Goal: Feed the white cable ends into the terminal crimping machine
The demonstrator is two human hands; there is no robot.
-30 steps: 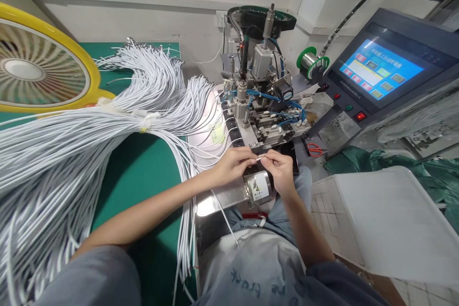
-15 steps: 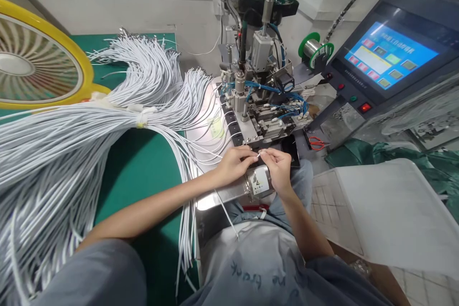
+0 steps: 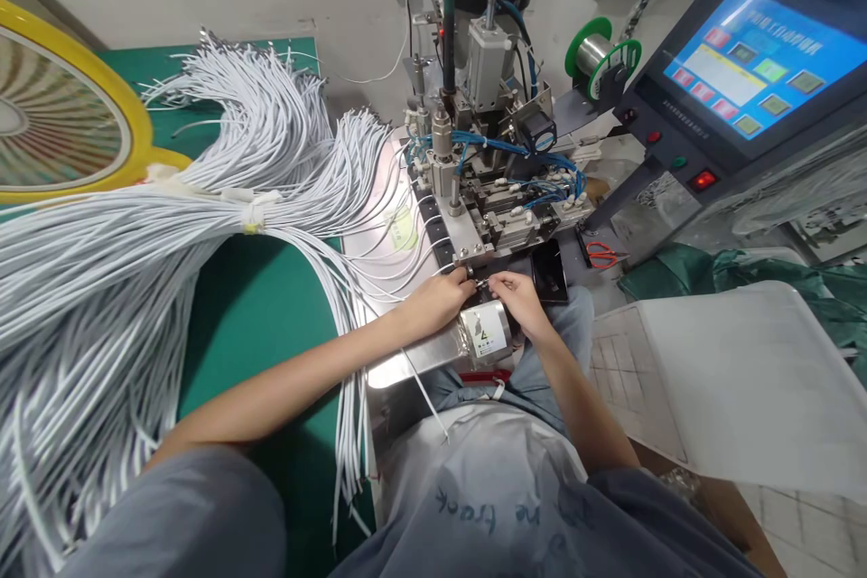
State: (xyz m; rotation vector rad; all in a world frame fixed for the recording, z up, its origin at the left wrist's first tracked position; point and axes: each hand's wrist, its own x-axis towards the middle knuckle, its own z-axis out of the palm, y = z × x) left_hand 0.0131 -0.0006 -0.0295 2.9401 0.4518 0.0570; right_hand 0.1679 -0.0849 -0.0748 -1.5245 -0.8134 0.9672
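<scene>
In the head view, my left hand (image 3: 442,300) is closed around a white cable (image 3: 425,393), close against the front of the benchtop machine (image 3: 498,230). The cable's tail trails below my left wrist toward my lap. Facing it, my right hand (image 3: 520,300) pinches the cable's thin wire end, in the small gap between the two hands. My fingers partly cover that end, so its details are unclear. Just beneath my hands is a metal cylinder with a white label (image 3: 485,331). Several white cables lie in a row along the machine's black strip (image 3: 433,230).
A large tied bundle of white cables (image 3: 271,217) spreads over the green mat (image 3: 257,316) at left, beside a yellow fan (image 3: 135,99). To the right are a touchscreen panel (image 3: 745,63), a solder wire spool (image 3: 596,54), red-handled scissors (image 3: 601,255) and a white bin (image 3: 731,370).
Both hands have moved slightly forward and left, closer to the machine front, with the cable end between them. My head view has shifted a little, too.
</scene>
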